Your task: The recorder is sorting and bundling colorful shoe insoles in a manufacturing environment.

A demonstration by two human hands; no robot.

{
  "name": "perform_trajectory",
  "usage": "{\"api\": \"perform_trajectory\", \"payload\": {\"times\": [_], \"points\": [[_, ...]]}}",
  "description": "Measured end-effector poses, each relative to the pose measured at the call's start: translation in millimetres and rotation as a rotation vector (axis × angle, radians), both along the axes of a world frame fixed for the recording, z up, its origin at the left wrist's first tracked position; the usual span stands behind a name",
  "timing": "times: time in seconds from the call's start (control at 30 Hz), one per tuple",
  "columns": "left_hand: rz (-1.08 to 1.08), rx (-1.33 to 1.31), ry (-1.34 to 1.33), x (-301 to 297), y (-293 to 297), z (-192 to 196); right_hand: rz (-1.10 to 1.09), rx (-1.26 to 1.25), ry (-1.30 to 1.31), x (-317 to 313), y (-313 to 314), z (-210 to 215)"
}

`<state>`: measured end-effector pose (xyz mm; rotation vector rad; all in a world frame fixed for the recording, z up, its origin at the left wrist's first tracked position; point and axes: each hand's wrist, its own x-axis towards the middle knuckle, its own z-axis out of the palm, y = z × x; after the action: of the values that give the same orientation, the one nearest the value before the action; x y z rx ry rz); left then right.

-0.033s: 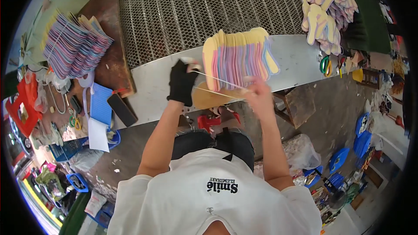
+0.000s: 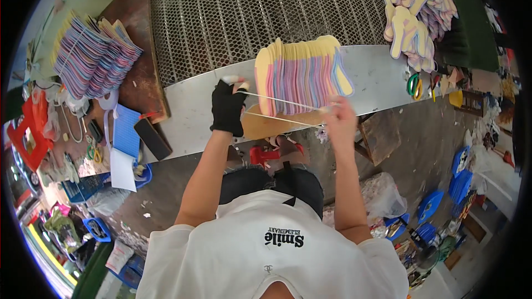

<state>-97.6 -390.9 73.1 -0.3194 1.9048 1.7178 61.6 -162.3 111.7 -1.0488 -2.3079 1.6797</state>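
A white elastic band or cord (image 2: 282, 101) is stretched in two strands between my hands, in front of an upright row of yellow, pink and purple insole-shaped pieces (image 2: 302, 75). My left hand (image 2: 226, 108), in a black fingerless glove, is closed around the band's left end. At the other end, my bare right hand (image 2: 339, 119) pinches the band beside the row's near right corner; motion blurs its fingers slightly. The row rests on a metal ledge (image 2: 188, 102). A tan flat piece (image 2: 266, 127) lies below the strands at the near edge.
A metal mesh belt (image 2: 266, 16) lies beyond the ledge. At far left stands a tied bundle of similar pieces (image 2: 91, 58); a loose pile (image 2: 413, 27) sits far right. Green-handled scissors (image 2: 411, 84) lie right. A dark block (image 2: 152, 139) and blue sheet (image 2: 126, 133) are left.
My right hand has moved a little to the right, drawing the band's strands longer. My left hand stays nearly in place, and the row of pieces looks the same.
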Motion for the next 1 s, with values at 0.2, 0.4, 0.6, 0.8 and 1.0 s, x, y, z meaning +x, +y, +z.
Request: {"api": "perform_trajectory", "payload": {"times": [0.2, 0.4, 0.6, 0.8, 1.0], "points": [[0.156, -0.35, 0.477, 65.5, 48.2, -60.4, -0.218, 0.478, -0.045, -1.2, 103.7, -61.3], [0.204, -0.498, 0.305, 79.9, 71.8, -63.0, 0.229, 0.551, -0.327, -32.3, 172.4, -124.8], [0.017, -0.537, 0.275, 89.3, 51.6, -98.8, 0.37, 0.387, 0.02, -37.2, 135.8, -122.1], [-0.122, -0.335, 0.417, 86.8, 40.1, -94.1, 0.489, 0.209, 0.09, -32.5, 108.7, -102.0], [-0.239, -0.263, 0.424, 62.4, 24.7, -96.4, 0.419, 0.049, 0.203, -47.9, 103.4, -124.1]]}}
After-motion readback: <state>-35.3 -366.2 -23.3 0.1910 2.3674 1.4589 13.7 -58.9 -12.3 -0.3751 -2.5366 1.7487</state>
